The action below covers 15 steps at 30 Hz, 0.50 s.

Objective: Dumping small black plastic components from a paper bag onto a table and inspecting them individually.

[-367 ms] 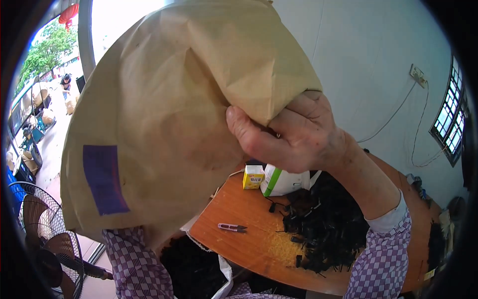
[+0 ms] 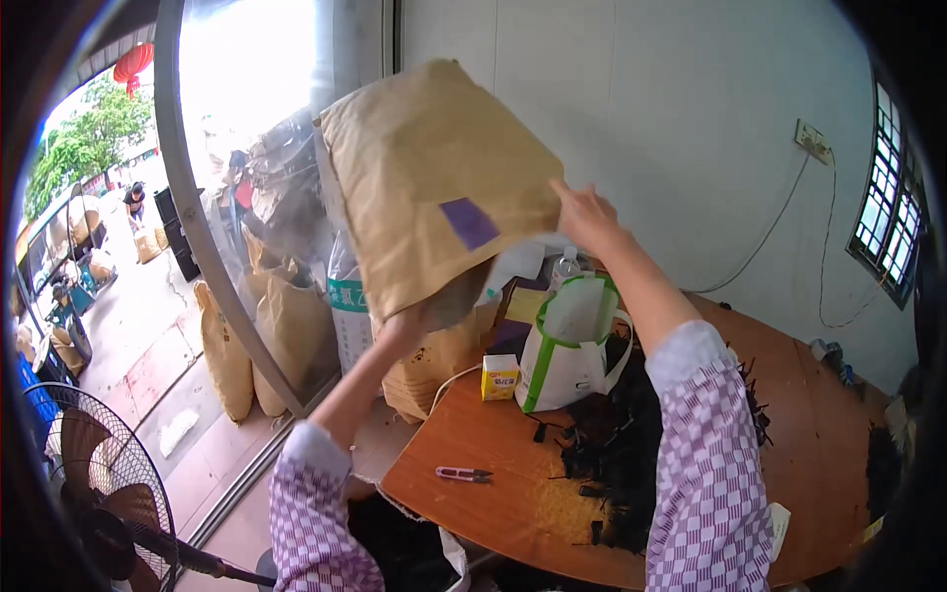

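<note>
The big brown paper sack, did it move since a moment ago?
Yes. The brown paper sack moved up and away from the camera; it no longer hides the white wall.

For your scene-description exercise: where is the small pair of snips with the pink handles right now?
In the head view, the snips lie on the wooden table near its left edge, below the small yellow box and left of the pile of black pieces.
</note>
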Each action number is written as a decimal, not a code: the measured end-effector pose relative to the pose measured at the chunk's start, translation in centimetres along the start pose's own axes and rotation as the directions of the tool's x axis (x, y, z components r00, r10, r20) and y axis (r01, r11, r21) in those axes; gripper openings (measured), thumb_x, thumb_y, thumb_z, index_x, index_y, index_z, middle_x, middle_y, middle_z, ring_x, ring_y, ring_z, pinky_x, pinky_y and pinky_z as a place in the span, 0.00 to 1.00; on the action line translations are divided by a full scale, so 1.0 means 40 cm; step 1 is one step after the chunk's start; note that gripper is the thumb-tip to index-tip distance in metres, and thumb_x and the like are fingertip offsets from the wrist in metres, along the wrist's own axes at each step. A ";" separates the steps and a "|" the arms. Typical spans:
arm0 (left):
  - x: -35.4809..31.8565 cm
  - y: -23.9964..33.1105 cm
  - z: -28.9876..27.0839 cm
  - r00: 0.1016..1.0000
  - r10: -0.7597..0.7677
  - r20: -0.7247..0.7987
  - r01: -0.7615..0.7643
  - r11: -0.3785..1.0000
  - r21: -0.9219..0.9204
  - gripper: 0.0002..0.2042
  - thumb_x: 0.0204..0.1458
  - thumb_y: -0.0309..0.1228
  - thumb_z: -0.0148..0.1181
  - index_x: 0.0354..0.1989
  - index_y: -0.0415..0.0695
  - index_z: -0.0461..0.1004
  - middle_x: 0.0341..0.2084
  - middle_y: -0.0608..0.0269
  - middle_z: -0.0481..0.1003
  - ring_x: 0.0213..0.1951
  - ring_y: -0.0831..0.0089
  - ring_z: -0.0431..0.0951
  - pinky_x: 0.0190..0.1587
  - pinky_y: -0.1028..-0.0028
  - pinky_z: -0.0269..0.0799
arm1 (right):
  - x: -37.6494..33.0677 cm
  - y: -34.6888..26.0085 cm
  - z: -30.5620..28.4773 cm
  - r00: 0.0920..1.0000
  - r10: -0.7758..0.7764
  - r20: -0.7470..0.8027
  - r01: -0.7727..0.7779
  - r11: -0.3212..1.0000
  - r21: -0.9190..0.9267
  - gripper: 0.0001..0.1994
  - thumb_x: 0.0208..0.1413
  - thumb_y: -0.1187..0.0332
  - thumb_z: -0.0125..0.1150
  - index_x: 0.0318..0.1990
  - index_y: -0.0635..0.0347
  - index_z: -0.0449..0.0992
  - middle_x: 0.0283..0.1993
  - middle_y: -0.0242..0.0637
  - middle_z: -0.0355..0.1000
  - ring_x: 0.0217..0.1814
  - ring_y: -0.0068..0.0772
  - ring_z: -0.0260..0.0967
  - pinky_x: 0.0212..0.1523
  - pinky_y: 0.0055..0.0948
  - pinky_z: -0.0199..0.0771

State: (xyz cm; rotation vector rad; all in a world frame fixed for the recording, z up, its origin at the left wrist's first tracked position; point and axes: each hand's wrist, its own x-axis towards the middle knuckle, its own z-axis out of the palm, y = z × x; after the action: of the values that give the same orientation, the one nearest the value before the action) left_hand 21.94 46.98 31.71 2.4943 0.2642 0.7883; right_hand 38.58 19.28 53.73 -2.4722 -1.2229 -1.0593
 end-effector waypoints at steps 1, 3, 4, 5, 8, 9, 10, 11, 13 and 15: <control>-0.036 0.108 0.043 0.977 0.068 0.203 -0.091 0.991 0.102 0.17 0.50 0.29 0.51 0.51 0.48 0.68 0.58 0.50 0.59 0.51 0.48 0.68 0.49 0.59 0.67 | -0.068 0.076 0.009 0.991 0.107 0.084 -0.108 0.994 0.005 0.22 0.49 0.77 0.46 0.54 0.52 0.65 0.38 0.51 0.69 0.43 0.56 0.68 0.42 0.46 0.70; -0.189 0.210 0.023 0.921 0.309 0.237 -0.318 0.948 -0.001 0.16 0.51 0.28 0.51 0.50 0.48 0.68 0.52 0.52 0.64 0.47 0.50 0.70 0.47 0.58 0.67 | -0.181 0.144 -0.021 0.983 0.133 0.126 -0.142 0.988 0.065 0.19 0.51 0.75 0.46 0.53 0.55 0.66 0.39 0.51 0.69 0.42 0.55 0.68 0.42 0.45 0.69; -0.253 0.211 -0.001 0.894 0.291 0.340 -0.281 0.957 -0.079 0.16 0.51 0.30 0.52 0.49 0.47 0.68 0.51 0.53 0.65 0.47 0.51 0.70 0.46 0.59 0.68 | -0.218 0.152 -0.035 0.994 0.068 0.085 -0.078 0.991 0.111 0.17 0.51 0.74 0.47 0.51 0.56 0.67 0.39 0.50 0.69 0.41 0.54 0.68 0.42 0.44 0.69; -0.296 0.199 -0.011 0.847 0.297 0.441 -0.248 0.954 -0.166 0.16 0.51 0.31 0.52 0.49 0.46 0.68 0.49 0.53 0.66 0.46 0.52 0.71 0.45 0.60 0.68 | -0.261 0.157 -0.068 0.994 0.036 0.101 -0.052 0.985 0.163 0.15 0.52 0.74 0.48 0.48 0.58 0.69 0.38 0.48 0.69 0.39 0.51 0.68 0.41 0.42 0.69; -0.407 0.133 0.002 0.772 0.223 0.595 -0.198 0.974 -0.107 0.16 0.49 0.28 0.56 0.48 0.43 0.69 0.49 0.54 0.68 0.46 0.54 0.72 0.46 0.66 0.69 | -0.393 0.111 -0.168 0.967 0.087 0.241 -0.187 0.884 0.428 0.09 0.51 0.76 0.51 0.40 0.63 0.71 0.35 0.42 0.68 0.35 0.43 0.68 0.37 0.34 0.69; -0.434 0.126 -0.002 0.792 0.129 0.597 -0.093 0.991 -0.092 0.16 0.49 0.28 0.56 0.48 0.42 0.68 0.48 0.54 0.69 0.47 0.55 0.72 0.47 0.67 0.69 | -0.444 0.086 -0.193 0.980 0.055 0.191 -0.139 0.878 0.459 0.08 0.50 0.77 0.52 0.39 0.64 0.72 0.33 0.41 0.68 0.34 0.41 0.67 0.36 0.32 0.69; -0.450 0.127 0.004 0.795 0.045 0.605 0.006 0.997 -0.081 0.16 0.49 0.27 0.56 0.48 0.42 0.68 0.47 0.54 0.70 0.47 0.56 0.72 0.47 0.67 0.69 | -0.504 0.060 -0.215 0.989 0.036 0.143 -0.101 0.874 0.476 0.08 0.49 0.79 0.54 0.38 0.64 0.72 0.32 0.40 0.68 0.32 0.39 0.67 0.34 0.31 0.69; -0.466 0.144 0.003 0.751 0.081 0.655 -0.016 0.994 -0.104 0.16 0.49 0.27 0.56 0.48 0.42 0.68 0.47 0.54 0.70 0.47 0.56 0.72 0.47 0.67 0.69 | -0.568 0.033 -0.243 0.995 -0.038 0.094 -0.010 0.887 0.461 0.08 0.47 0.80 0.55 0.37 0.64 0.72 0.30 0.39 0.68 0.31 0.38 0.67 0.32 0.31 0.69; -0.519 0.174 0.008 0.920 0.025 0.391 0.013 0.995 -0.096 0.17 0.50 0.26 0.55 0.50 0.41 0.67 0.48 0.53 0.68 0.49 0.56 0.71 0.49 0.67 0.68 | -0.729 -0.041 -0.280 0.987 -0.145 0.063 0.103 0.894 0.437 0.08 0.45 0.80 0.57 0.36 0.64 0.73 0.28 0.37 0.69 0.29 0.37 0.68 0.28 0.30 0.70; -0.555 0.181 0.042 0.925 0.042 0.377 0.000 0.994 -0.112 0.17 0.51 0.25 0.54 0.51 0.41 0.67 0.49 0.51 0.68 0.50 0.55 0.69 0.51 0.65 0.67 | -0.913 -0.114 -0.306 0.985 -0.118 0.123 0.047 0.884 0.466 0.08 0.44 0.79 0.58 0.35 0.64 0.73 0.26 0.36 0.68 0.27 0.37 0.69 0.25 0.30 0.70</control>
State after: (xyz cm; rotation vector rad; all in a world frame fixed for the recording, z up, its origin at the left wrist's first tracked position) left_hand 5.09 32.91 23.56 2.4827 0.0540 0.3028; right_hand 13.99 -5.95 37.47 -2.1673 -1.4375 -0.5189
